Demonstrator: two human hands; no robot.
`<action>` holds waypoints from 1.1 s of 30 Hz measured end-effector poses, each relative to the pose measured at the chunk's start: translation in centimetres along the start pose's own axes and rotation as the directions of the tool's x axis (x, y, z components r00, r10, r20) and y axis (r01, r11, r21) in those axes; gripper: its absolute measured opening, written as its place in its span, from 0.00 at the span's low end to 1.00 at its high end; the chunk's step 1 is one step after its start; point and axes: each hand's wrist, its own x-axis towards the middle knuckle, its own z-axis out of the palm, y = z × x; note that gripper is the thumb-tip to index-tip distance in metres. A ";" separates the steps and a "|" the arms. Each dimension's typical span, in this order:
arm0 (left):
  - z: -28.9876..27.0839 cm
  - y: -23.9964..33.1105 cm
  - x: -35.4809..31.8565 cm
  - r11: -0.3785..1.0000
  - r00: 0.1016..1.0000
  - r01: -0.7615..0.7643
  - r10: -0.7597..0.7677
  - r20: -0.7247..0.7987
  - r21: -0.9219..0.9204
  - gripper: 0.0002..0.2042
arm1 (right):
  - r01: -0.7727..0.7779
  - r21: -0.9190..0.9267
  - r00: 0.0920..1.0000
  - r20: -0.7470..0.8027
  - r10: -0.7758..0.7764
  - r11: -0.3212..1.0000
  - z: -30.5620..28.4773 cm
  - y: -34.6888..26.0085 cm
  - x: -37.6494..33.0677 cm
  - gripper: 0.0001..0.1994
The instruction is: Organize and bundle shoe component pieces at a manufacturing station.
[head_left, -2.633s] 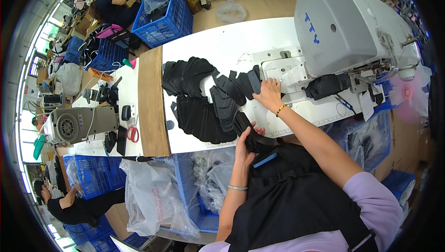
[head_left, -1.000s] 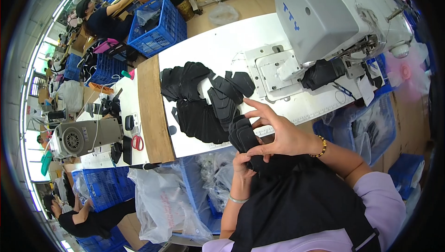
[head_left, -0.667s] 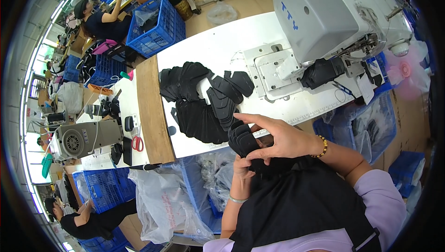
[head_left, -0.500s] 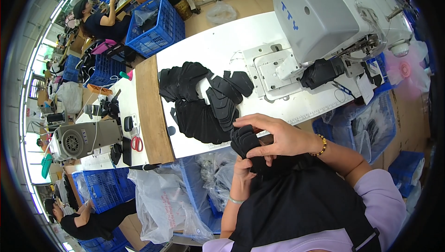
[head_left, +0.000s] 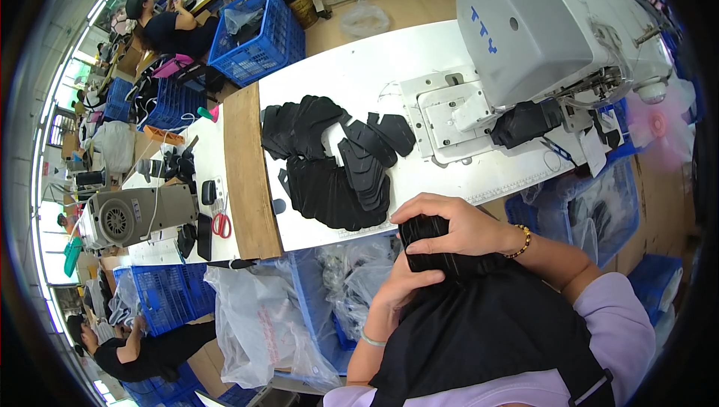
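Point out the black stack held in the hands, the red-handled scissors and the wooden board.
black stack point(head_left: 427, 246): head view, on its ribbed front face between the two hands.
red-handled scissors point(head_left: 221, 224): head view, on the red handles.
wooden board point(head_left: 243, 171): head view, on the middle of its bare top.

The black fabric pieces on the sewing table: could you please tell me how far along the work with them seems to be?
Done: cannot tell; no finished stack shows apart from the rest. In hand: both the left hand and right hand grip a small bundle of black pieces at the table's near edge. Another black piece sits under the sewing machine head. Left: a large pile of black pieces lies spread on the white table.
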 end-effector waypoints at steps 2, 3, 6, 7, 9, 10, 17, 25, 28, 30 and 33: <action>-0.9 -0.3 -0.2 0.999 0.999 0.029 -0.030 0.018 0.038 0.17 | 0.024 0.022 1.000 0.009 -0.024 0.999 0.1 -0.3 0.0 0.24; -1.4 -0.5 0.0 0.994 0.996 0.068 -0.071 0.045 0.081 0.19 | 0.008 -0.005 0.999 -0.039 -0.009 1.000 0.2 -1.0 -0.1 0.23; -2.1 -0.5 0.9 0.880 0.963 0.266 -0.258 -0.074 0.394 0.28 | 0.010 -0.051 0.992 -0.129 -0.016 0.999 0.8 -1.3 0.0 0.22; -1.3 -0.2 0.8 0.903 0.969 0.246 -0.233 -0.078 0.353 0.28 | 0.018 -0.033 0.992 -0.122 -0.022 0.999 0.7 -0.9 -0.1 0.21; -1.2 -0.8 0.8 0.948 0.993 0.120 -0.121 -0.017 0.295 0.25 | -0.016 0.086 0.991 -0.131 0.028 0.996 0.7 -0.2 -0.5 0.19; -1.3 -1.0 0.7 0.974 0.999 -0.008 0.001 0.033 0.227 0.21 | -0.016 0.085 0.991 -0.132 0.027 0.996 0.6 0.1 -0.7 0.19; -1.6 -1.7 1.6 0.944 0.997 -0.021 0.047 -0.069 0.330 0.15 | 0.059 -0.004 0.982 -0.182 -0.059 0.998 0.3 -0.1 -0.4 0.21; -0.5 -1.5 1.0 0.933 0.998 -0.051 0.057 -0.006 0.356 0.25 | -0.029 -0.056 0.987 -0.159 0.020 0.998 1.0 -0.1 -1.2 0.31; -1.3 -2.1 1.0 0.918 0.993 0.005 0.042 -0.111 0.396 0.28 | -0.012 -0.262 0.977 -0.210 -0.045 0.965 1.5 -0.8 -0.8 0.34; -2.2 -2.7 1.3 0.996 0.987 -0.081 0.084 0.135 -0.031 0.27 | -0.257 0.346 0.952 -0.068 0.297 0.903 0.9 -2.3 -0.9 0.40; -2.0 -2.6 1.6 0.966 0.975 -0.185 0.203 0.086 -0.181 0.30 | -0.136 0.347 0.974 -0.123 0.189 0.928 1.1 -1.5 -0.9 0.41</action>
